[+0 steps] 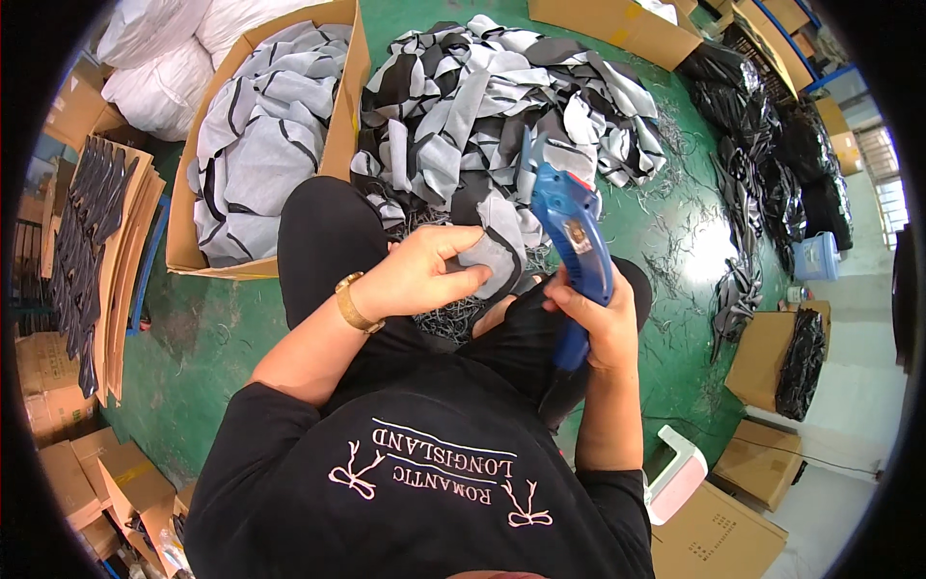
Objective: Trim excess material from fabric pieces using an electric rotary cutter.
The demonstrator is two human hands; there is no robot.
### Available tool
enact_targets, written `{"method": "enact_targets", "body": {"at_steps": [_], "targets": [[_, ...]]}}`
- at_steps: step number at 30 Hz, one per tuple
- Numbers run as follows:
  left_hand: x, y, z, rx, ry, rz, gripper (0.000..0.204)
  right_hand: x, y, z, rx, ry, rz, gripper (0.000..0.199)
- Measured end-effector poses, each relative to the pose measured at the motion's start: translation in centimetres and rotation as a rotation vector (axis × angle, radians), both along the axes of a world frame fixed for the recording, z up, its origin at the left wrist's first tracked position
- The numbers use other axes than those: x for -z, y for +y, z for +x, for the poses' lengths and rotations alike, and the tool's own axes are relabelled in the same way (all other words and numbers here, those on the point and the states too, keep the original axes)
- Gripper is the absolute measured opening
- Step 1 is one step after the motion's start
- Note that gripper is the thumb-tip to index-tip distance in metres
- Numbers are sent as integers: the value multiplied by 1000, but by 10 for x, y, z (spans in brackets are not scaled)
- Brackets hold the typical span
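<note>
My right hand (600, 314) is wrapped round the handle of blue electric scissors (577, 227), held upright above my right knee. The blade end points away from me, toward a heap of cloth pieces (482, 96). My left hand (420, 273) is over my lap, with its thumb and forefinger parted. Its fingertips are at the near left edge of a grey cloth piece (502, 241) with a dark border. Whether the other fingers touch the cloth is hidden. Grey and black pieces lie tangled in the heap on the floor.
At my left front stands a carton (357, 77) full of grey cloth pieces. Thin dark trimmings (666, 227) litter the green floor (212, 357). Black plastic bags (733, 106) line the right side. A white and pink stool (678, 478) is near my right elbow.
</note>
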State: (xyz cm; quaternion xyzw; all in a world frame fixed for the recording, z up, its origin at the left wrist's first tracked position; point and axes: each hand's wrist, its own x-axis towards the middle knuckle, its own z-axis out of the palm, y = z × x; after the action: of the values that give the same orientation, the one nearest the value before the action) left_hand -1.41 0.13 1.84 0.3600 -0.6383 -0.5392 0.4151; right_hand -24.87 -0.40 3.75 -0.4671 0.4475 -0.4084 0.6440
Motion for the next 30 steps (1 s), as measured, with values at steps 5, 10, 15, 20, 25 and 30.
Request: {"method": "enact_targets", "body": {"at_steps": [5, 10, 15, 20, 25, 30], "targets": [[30, 16, -21, 74, 220, 289, 24, 0, -2, 22, 27, 402, -194, 37], [52, 2, 0, 80, 559, 1073, 56, 0, 5, 31, 56, 551, -331, 41], [61, 9, 11, -39, 280, 1100, 36, -7, 15, 40, -36, 594, -450, 41], [82, 4, 14, 193, 567, 1264, 31, -2, 23, 48, -87, 591, -496, 41], [87, 4, 2, -99, 721, 1191, 30, -6, 23, 36, 41, 638, -404, 37], [71, -10, 9, -80, 1229, 870, 34, 8, 16, 18, 144, 704, -341, 38]]}}
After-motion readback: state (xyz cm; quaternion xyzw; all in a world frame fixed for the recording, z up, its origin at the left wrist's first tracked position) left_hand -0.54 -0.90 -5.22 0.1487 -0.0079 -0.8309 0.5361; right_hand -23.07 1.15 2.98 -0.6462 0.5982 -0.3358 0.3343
